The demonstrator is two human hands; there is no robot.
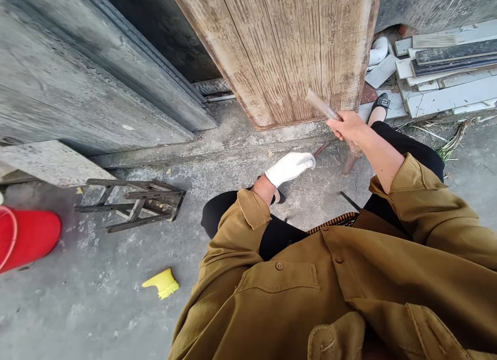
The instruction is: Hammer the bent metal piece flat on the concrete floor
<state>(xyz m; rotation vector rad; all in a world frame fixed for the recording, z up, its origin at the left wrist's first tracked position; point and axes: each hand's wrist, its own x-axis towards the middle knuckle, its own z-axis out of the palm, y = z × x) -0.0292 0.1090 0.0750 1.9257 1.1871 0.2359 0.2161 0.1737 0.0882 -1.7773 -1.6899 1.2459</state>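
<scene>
My left hand [290, 168], in a white glove, is closed round a thin reddish-brown rod [321, 149] that sticks out past the fingers above the concrete. My bare right hand [347, 127] grips a pale stick-like handle [321, 105], which slants up and left in front of the wooden panel [291, 54] and is smeared by motion. Just below that hand is a blurred brownish blunt piece [350, 163]; whether it belongs to the handle I cannot tell. The far end of the rod lies close to this piece.
A small wooden stool [145, 203] lies on its side at left. Beyond it stands a red bucket [34, 238]. A yellow scrap [162, 284] is on the ground. White and dark boards [452, 72] are stacked at right, beside a white pipe [378, 52]. A concrete ledge [229, 142] runs below the panel.
</scene>
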